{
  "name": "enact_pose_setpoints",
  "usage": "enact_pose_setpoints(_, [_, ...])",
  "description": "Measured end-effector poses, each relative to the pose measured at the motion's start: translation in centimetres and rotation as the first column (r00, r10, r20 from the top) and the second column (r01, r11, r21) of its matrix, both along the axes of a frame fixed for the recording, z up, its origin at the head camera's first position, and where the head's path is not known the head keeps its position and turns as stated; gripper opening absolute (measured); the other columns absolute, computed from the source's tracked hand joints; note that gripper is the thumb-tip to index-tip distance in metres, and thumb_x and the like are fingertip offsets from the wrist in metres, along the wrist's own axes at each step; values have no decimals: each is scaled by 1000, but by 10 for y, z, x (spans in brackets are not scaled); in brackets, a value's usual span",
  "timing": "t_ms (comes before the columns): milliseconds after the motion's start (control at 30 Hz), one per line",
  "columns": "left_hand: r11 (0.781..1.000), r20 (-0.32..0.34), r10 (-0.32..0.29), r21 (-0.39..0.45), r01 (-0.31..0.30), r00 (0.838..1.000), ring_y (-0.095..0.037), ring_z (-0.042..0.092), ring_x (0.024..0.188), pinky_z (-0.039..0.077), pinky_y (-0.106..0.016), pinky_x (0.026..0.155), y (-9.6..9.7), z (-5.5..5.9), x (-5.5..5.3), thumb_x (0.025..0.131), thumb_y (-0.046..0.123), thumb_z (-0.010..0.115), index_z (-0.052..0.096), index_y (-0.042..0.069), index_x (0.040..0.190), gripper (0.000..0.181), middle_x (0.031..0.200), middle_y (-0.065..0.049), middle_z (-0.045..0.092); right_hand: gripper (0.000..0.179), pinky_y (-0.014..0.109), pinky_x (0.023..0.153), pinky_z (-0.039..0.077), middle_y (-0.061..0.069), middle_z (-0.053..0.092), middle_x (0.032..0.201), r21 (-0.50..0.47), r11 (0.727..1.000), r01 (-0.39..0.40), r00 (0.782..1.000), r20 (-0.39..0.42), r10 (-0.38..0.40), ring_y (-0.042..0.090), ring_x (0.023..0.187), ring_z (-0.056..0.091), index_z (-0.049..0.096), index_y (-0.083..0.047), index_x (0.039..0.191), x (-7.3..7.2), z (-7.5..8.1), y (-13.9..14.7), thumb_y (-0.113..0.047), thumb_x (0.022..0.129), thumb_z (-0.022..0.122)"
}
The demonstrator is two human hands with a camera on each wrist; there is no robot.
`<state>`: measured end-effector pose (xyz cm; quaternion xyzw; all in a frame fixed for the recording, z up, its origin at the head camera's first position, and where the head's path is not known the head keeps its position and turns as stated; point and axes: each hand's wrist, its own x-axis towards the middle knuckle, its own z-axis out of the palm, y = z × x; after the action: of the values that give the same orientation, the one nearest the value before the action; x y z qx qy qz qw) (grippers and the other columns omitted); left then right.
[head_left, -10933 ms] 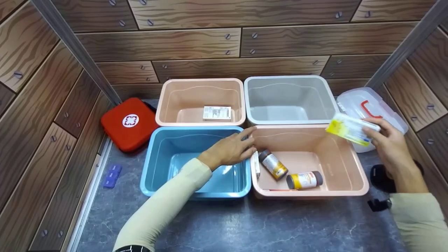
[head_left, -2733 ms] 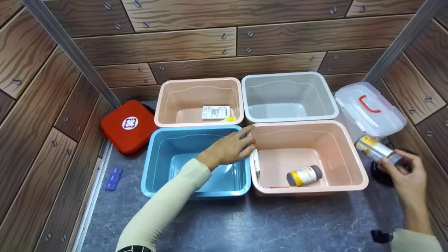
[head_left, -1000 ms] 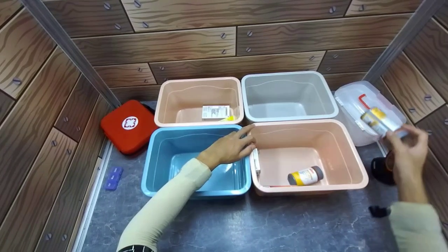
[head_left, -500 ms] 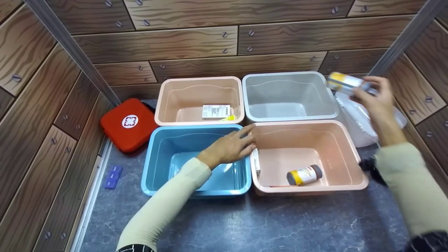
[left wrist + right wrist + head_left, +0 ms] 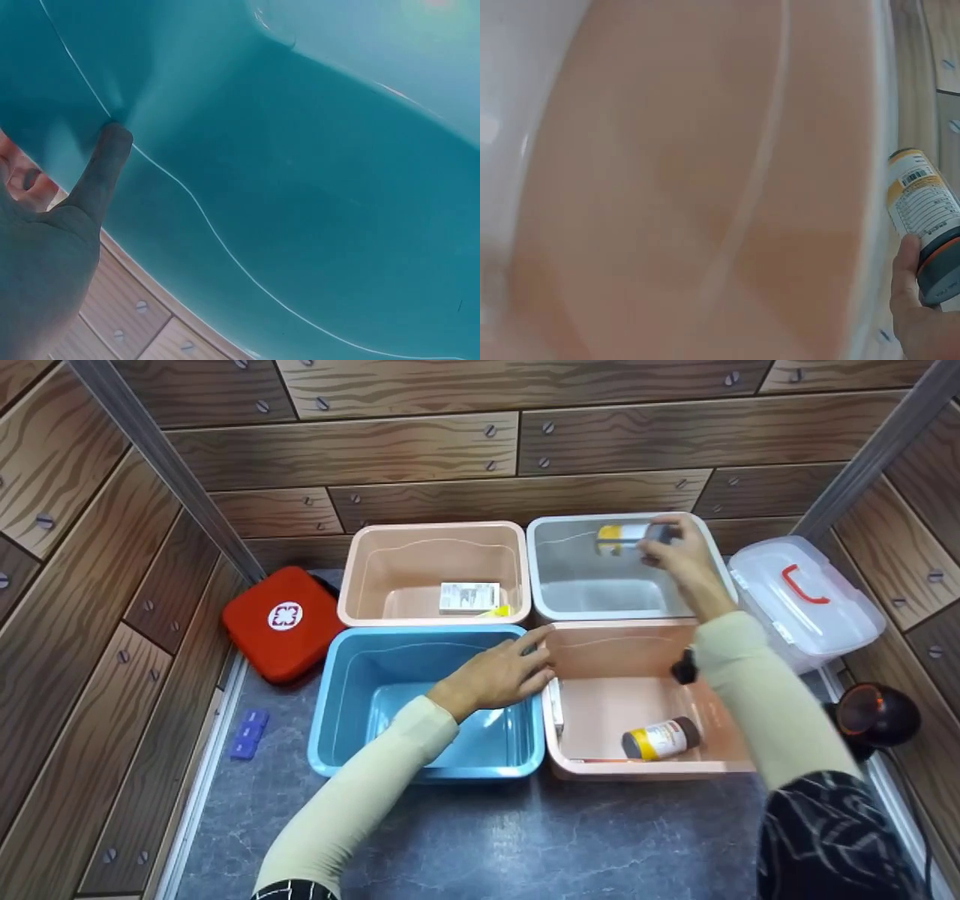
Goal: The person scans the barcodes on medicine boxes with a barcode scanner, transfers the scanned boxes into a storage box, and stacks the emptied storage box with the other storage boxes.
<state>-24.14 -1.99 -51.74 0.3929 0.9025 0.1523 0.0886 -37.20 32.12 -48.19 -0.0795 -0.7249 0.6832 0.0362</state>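
Note:
My right hand [image 5: 686,559] grips a bottle [image 5: 619,536] by its dark-capped end, holding it sideways above the grey bin [image 5: 634,616]. In the right wrist view the bottle [image 5: 922,199] shows a white and yellow label with a barcode, and the thumb presses its side. My left hand [image 5: 495,675] rests across the adjoining rims of the blue bin [image 5: 427,772] and the front pink bin [image 5: 675,767]; its thumb [image 5: 105,165] lies along the blue inner wall. A second bottle [image 5: 660,738] lies in the pink bin, with a white box [image 5: 556,705] at the left wall.
In the back pink bin [image 5: 431,622] are a white box [image 5: 469,597] and a yellow item [image 5: 499,611]. A red first-aid case [image 5: 285,622] and purple pill organizer [image 5: 249,733] sit left. A clear case [image 5: 832,619] and black round device [image 5: 877,716] stand right.
The right hand carried the bottle from the far right, past the clear case, leftward over the grey bin. Earlier it held a yellow-white packet; a yellow item now shows in the back pink bin.

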Motion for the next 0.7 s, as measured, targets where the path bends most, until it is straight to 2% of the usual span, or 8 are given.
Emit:
enact_pose_setpoints(67, [1000,4,5,-4,-5,1000,-34,62,135,56,-48,110,0,0,0,119,47,35,62,24,140,42,184,0,19,46,26,89,65,5,43,133,46,999,-22,999,38,20,15,96,65,56,-8,138,-6,-10,-13,8,97,69])
enact_pose_setpoints(133, [1000,6,5,-7,-5,1000,-34,62,135,56,-48,111,0,1,0,119,48,35,62,24,141,42,184,0,18,51,26,93,64,12,44,144,102,993,-55,995,88,46,21,110,65,52,-5,146,-10,-20,-23,5,99,69])
enact_pose_setpoints(267, [1000,2,-10,-8,10,1000,-34,62,135,55,-47,112,3,1,-1,119,48,34,62,24,142,43,184,-1,18,58,32,104,61,26,36,165,237,961,-144,981,165,106,39,141,54,42,-1,156,-12,-32,-36,0,104,66])
enact_pose_setpoints(400, [1000,-1,-24,-8,24,1000,-34,62,135,56,-47,112,4,2,-1,119,47,34,61,25,142,42,184,-2,18,58,46,117,53,33,34,167,337,919,-204,974,166,155,49,150,46,37,2,159,-13,-35,-39,2,106,61])
enact_pose_setpoints(500, [1000,-4,-23,-6,23,1000,-35,63,133,57,-47,110,4,2,-1,119,46,35,61,24,141,41,184,-2,18,65,55,130,36,35,33,169,444,879,-172,984,121,131,49,157,37,35,2,163,-16,-36,-38,3,104,60])
enact_pose_setpoints(600, [1000,-10,-21,-3,21,1000,-35,64,132,57,-47,108,2,1,-2,119,46,34,61,23,140,41,184,-3,18,71,56,135,22,35,28,171,525,844,-105,993,101,61,50,160,29,32,-1,167,-18,-36,-37,0,102,59])
enact_pose_setpoints(700, [1000,-18,-17,-2,17,1000,-36,64,132,57,-47,108,-1,0,-2,119,46,34,61,23,140,41,184,-3,19,70,58,133,26,34,31,169,560,826,-62,996,89,15,50,157,34,35,-3,167,-17,-35,-39,-4,101,59])
